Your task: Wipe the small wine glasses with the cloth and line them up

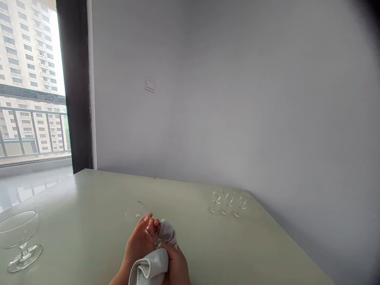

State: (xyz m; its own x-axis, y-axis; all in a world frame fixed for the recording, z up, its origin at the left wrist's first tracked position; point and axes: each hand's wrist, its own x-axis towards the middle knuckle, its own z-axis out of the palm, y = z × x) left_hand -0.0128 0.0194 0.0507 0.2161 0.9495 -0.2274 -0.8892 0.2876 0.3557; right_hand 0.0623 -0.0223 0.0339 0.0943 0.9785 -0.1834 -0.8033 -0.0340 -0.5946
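Note:
Low in the middle of the view, my left hand point(139, 242) is closed round the stem of a clear stemmed glass point(135, 213), whose bowl points away over the table. My right hand point(177, 264) grips a grey cloth point(154, 263) that is wrapped round the lower part of the glass. Both hands are pressed together just above the pale green table point(89, 198).
A large clear goblet point(20, 239) stands at the table's left edge. Three small stemmed glasses point(228, 202) stand in a row near the far right, close to the grey wall. A window with a railing is at far left.

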